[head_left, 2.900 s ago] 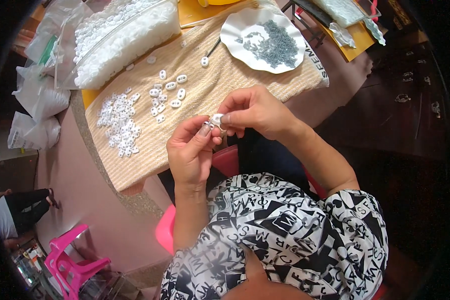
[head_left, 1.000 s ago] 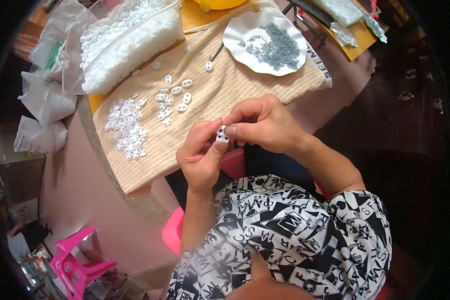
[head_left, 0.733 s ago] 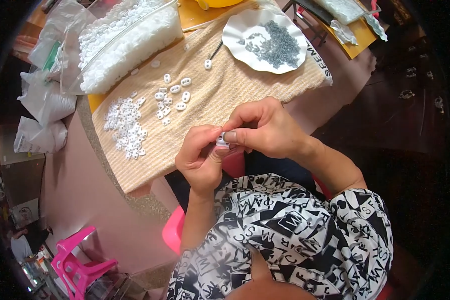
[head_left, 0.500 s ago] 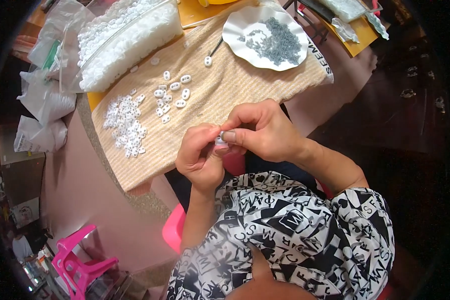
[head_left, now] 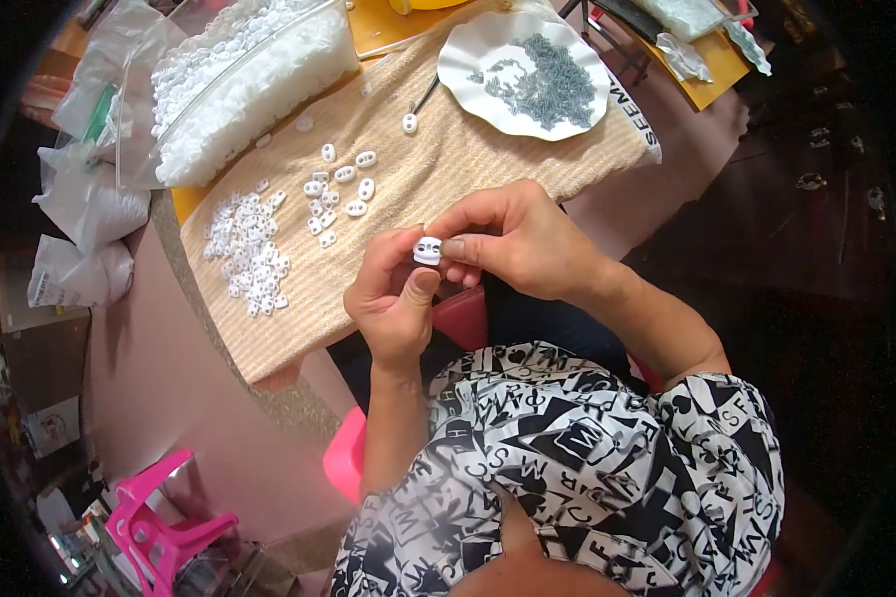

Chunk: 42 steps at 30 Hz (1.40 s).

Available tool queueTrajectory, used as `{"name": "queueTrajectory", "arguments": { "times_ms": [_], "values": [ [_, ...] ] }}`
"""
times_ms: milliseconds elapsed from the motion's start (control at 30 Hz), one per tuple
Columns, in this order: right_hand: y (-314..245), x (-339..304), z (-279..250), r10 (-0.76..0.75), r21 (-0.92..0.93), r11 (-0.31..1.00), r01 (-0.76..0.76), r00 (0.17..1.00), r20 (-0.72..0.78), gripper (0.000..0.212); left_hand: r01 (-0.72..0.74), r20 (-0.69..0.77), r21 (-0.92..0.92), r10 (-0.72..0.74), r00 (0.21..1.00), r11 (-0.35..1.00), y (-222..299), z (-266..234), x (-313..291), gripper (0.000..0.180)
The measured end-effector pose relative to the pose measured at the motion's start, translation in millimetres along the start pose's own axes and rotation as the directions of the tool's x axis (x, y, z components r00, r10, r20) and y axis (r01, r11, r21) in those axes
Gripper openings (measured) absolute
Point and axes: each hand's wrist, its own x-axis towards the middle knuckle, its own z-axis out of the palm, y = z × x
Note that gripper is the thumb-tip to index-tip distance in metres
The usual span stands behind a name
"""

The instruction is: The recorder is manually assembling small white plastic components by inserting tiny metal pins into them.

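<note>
A small white two-hole cord lock (head_left: 427,251) is pinched between my two hands, just past the cloth's near edge. My left hand (head_left: 390,294) grips its lower end between thumb and curled fingers. From the other side, the thumb and fingertips of my right hand (head_left: 528,239) press on its right edge. Dark openings show on its face. On the cloth beyond my left hand lie several white two-hole cord locks (head_left: 356,208) and a heap of smaller white two-hole pieces (head_left: 244,244). A white scalloped plate (head_left: 460,70) holds many tiny grey springs (head_left: 558,85).
The striped beige cloth (head_left: 299,343) covers the table. A clear tub (head_left: 259,109) full of white parts stands at the far left. A thin dark tool (head_left: 425,97) lies beside the plate, one cord lock at its tip. A pink stool (head_left: 159,527) stands lower left.
Both hands have moved slightly up and left. My left thumb has come lower and the fingers have parted, so the cord lock, mostly covered before, now shows its face.
</note>
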Motion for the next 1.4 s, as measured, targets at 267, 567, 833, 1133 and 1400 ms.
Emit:
{"name": "queueTrajectory", "arguments": {
  "times_ms": [267,567,833,1133,1400],
  "values": [
    [3.9,2.8,1.2,0.021,-0.023,1.000,-0.021,1.000,-0.016,0.014,0.022,-0.002,-0.023,-0.023,1.000,0.999,-2.1,-2.0,3.7,0.029],
    [4.4,2.5,5.3,0.036,-0.079,0.996,-0.040,0.998,-0.059,0.011,-0.047,-0.009,0.060,0.047,0.999,0.997,-1.4,-4.8,3.3,0.027],
    [3.8,1.8,2.5,0.024,-0.126,0.992,-0.029,0.999,-0.041,0.011,-0.037,0.004,0.095,0.037,0.999,0.995,-4.9,-8.9,1.4,0.030],
    [13.5,11.1,-7.0,0.061,0.089,0.994,-0.059,0.998,-0.019,0.013,0.068,0.022,-0.024,-0.068,0.997,0.997,-3.8,-3.8,3.2,0.035],
    [14.7,12.7,-6.3,0.057,0.085,0.995,-0.055,0.998,-0.019,0.012,0.088,-0.031,-0.011,-0.088,0.996,0.996,-7.2,-3.1,2.8,0.028]
  ]
}}
